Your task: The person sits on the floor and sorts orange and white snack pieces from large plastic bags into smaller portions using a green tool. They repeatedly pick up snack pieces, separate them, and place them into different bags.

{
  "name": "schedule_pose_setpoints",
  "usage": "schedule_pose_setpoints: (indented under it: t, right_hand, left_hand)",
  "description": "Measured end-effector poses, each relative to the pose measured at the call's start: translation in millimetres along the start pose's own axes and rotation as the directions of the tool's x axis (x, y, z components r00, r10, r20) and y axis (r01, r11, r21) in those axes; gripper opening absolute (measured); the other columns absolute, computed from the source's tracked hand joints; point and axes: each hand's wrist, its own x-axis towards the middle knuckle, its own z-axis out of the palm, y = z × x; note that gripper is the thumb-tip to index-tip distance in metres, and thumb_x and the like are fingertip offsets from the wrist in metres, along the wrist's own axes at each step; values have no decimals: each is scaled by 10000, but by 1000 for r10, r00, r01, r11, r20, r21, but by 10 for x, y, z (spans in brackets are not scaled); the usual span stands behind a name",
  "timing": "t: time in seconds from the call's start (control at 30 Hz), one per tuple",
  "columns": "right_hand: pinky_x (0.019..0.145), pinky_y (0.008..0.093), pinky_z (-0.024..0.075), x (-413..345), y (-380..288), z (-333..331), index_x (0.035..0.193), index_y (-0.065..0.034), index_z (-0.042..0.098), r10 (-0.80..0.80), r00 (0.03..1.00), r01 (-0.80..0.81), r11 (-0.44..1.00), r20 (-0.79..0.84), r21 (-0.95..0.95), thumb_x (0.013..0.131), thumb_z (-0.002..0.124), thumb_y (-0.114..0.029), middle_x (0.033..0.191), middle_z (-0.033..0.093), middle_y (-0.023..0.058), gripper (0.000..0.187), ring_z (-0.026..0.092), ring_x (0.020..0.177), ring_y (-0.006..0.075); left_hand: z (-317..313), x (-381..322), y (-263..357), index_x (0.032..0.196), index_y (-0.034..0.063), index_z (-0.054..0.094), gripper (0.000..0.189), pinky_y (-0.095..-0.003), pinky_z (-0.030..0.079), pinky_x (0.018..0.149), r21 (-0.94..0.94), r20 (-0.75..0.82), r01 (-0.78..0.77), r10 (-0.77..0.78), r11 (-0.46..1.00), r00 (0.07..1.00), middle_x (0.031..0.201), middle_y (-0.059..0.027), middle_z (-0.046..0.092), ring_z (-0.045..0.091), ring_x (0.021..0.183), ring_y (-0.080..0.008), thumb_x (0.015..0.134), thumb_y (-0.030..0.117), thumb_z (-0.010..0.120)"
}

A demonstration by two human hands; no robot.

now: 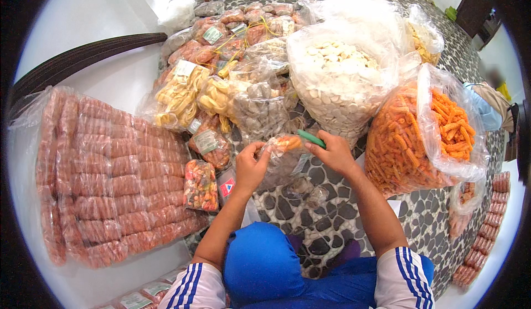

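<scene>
My left hand [252, 166] pinches the upper edge of a small clear plastic bag [278, 166]. Orange snack sticks [289, 144] show at the top of that bag, and a pale label is on its side. In my right hand [335, 153] is a narrow green tool [311, 138], its exact kind unclear, close to the bag's right upper corner. Whether those fingers also grip the bag is hard to see. Just beyond my hands stands a bag of greyish snacks [259, 105]. To the right is a large open bag of orange snack sticks [402, 143].
A big open sack of pale round chips [332, 85] stands ahead. Filled labelled packs [232, 35] are heaped behind. Long packed rows of reddish snacks [124, 176] lie left, beside a colourful pouch [200, 184]. The floor has a pebble pattern [323, 217]. Another person [489, 101] is at far right.
</scene>
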Motion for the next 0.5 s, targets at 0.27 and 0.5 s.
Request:
schedule_pose_setpoints:
  t: [0.27, 0.5]
  right_hand:
    - [742, 358, 516, 135, -427, 562, 1078, -52, 744, -98, 986, 153, 839, -132, 523, 997, 700, -286, 952, 726, 93, 252, 689, 869, 183]
    - [718, 500, 545, 140, -632, 430, 923, -108, 773, 116, 993, -117, 990, 9, 81, 854, 741, -340, 815, 730, 149, 245, 721, 815, 386]
  left_hand:
    - [118, -47, -44, 1020, -20, 658, 207, -340, 481, 634, -91, -73, -44, 37, 995, 997, 759, -106, 663, 616, 671, -174, 1009, 186, 668]
    - [182, -67, -42, 1030, -12, 626, 196, -356, 475, 615, -67, -140, -44, 34, 997, 990, 747, -118, 645, 596, 644, -184, 1037, 184, 619]
